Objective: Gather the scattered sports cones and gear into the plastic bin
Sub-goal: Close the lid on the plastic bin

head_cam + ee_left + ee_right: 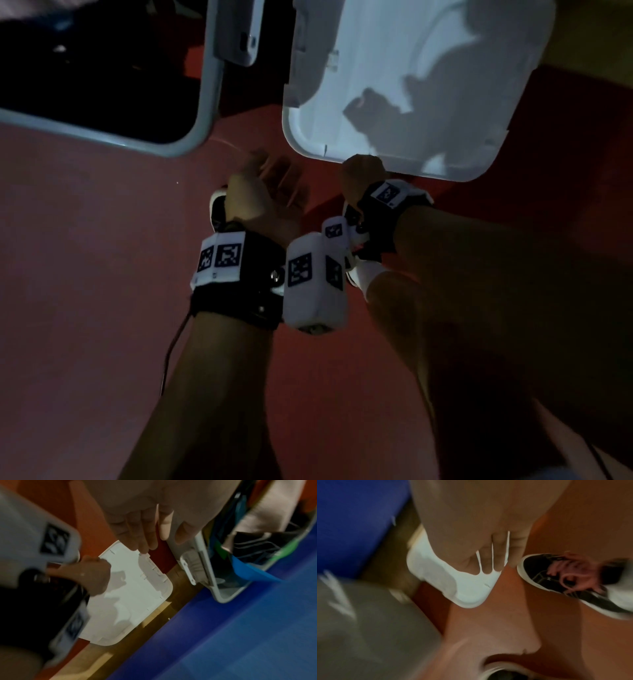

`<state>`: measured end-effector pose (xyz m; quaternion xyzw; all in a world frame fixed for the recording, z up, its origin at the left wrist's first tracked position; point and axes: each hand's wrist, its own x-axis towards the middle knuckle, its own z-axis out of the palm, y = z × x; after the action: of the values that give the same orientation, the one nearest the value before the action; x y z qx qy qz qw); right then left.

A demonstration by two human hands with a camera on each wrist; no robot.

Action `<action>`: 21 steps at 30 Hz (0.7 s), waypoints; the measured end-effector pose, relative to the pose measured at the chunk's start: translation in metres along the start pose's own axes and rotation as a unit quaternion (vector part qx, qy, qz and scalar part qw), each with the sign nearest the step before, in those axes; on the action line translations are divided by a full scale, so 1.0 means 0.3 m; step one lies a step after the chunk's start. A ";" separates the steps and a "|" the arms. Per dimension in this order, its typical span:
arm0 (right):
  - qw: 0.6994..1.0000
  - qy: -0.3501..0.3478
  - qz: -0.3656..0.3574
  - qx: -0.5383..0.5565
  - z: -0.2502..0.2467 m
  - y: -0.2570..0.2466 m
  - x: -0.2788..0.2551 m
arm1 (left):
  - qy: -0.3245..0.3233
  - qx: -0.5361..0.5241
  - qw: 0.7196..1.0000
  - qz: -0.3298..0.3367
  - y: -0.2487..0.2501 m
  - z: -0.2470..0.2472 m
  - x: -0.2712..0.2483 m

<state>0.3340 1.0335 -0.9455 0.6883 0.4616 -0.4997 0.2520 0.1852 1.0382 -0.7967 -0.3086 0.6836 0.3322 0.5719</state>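
Observation:
The plastic bin with its white rim stands at the upper left, its inside dark in the head view. In the left wrist view the bin holds coloured gear, among it a blue cone. The white lid lies flat on the floor to the right of the bin. My right hand grips the lid's near edge, fingers over the lid. Between bin and lid my left hand hovers with straight fingers, holding nothing; the fingertips are close to the lid.
The floor here is red. A strip of wood floor and a blue mat lie beyond the lid. A black shoe with pink laces stands on the red floor right of my right hand.

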 end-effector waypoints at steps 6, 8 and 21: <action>0.978 -0.004 -0.108 -0.180 0.214 0.003 0.184 | -0.016 0.028 0.999 0.005 0.012 0.004 0.171; 0.971 -0.006 -0.094 -0.218 0.242 0.001 0.214 | -0.019 0.043 0.998 0.033 0.025 0.020 0.190; 0.958 0.093 -0.132 -0.236 0.194 0.001 0.233 | -0.012 0.036 0.998 0.047 0.078 0.042 0.216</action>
<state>0.3130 1.0130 -1.0317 0.5860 0.6741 -0.3393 0.2950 0.1636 1.0594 -0.8598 -0.2517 0.7020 0.3375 0.5744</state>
